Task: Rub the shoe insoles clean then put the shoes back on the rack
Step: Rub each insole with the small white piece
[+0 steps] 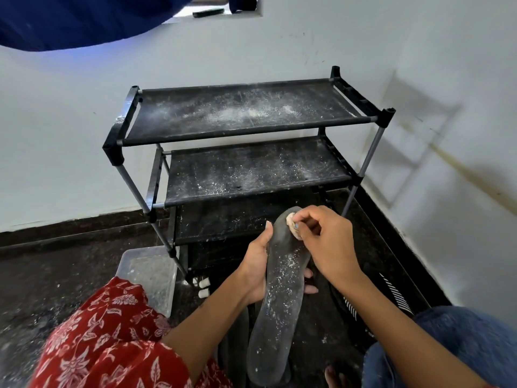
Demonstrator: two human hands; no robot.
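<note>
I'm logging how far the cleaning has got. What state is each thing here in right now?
insole: held up, speckled with white powder.
left hand: grips the insole's edge.
right hand: pinches a pale wad against the insole's tip.
shoe rack: standing, shelves dusty, no shoes visible.
plastic tub: open, on the floor.

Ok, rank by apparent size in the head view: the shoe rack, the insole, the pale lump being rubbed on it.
1. shoe rack
2. insole, though it sits nearer the camera
3. pale lump, pinched by the right hand
</note>
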